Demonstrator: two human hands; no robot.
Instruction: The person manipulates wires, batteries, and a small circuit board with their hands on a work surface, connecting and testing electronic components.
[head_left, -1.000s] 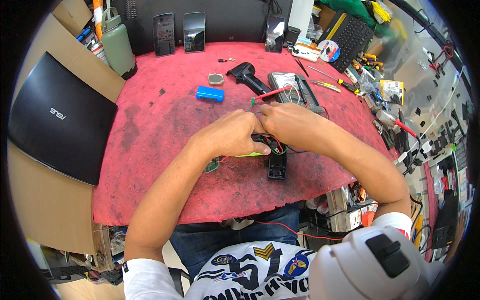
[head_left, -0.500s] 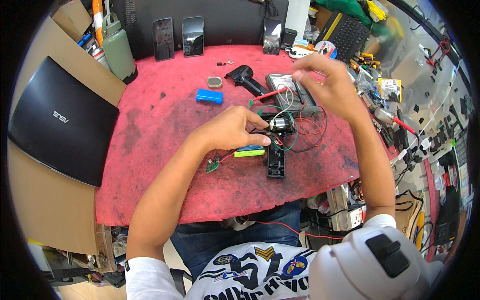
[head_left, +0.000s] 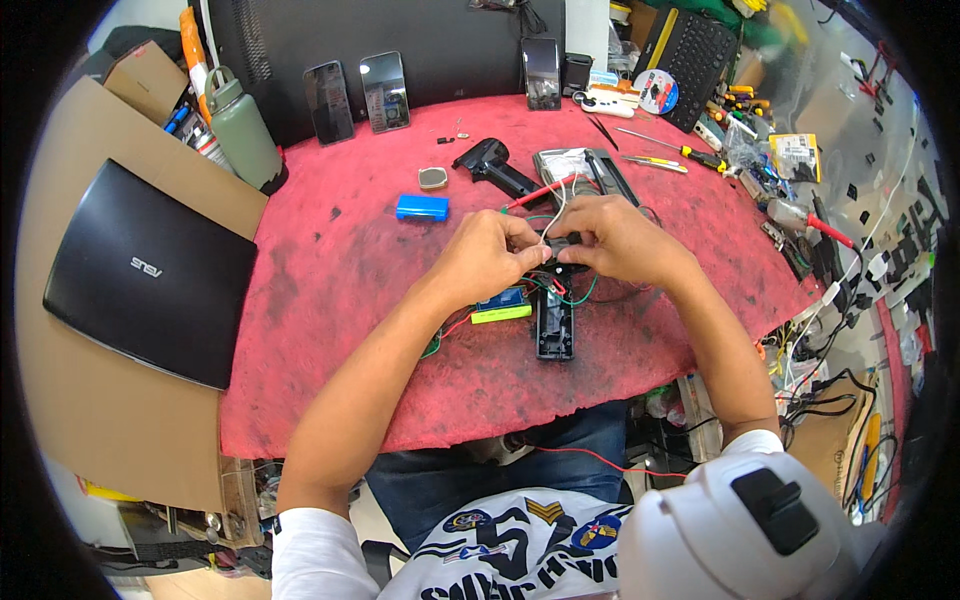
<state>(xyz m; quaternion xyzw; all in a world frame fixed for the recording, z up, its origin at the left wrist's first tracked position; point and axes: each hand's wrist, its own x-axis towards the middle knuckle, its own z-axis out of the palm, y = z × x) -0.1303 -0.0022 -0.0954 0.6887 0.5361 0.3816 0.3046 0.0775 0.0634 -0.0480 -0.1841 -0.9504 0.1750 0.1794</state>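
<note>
An opened pistol-shaped power tool lies on the red mat, its black housing half showing the handle toward me. My left hand is closed in a pinch over the tool's head, at the lower end of a white wire. From the other side, my right hand pinches at the same spot; what its fingertips hold is hidden. The motor is mostly covered by my fingers. Beside the handle rests a battery pack with yellow-green and blue cells. Green and red wires loop around the tool.
Behind my hands are a multimeter, a red probe, another black pistol-shaped housing and a blue block. A screwdriver lies at the right. A closed laptop and a green bottle stand left.
My right hand has come down from above the multimeter to the tool's head, beside my left hand. Both hands now close together over the motor. The view has shifted slightly.
</note>
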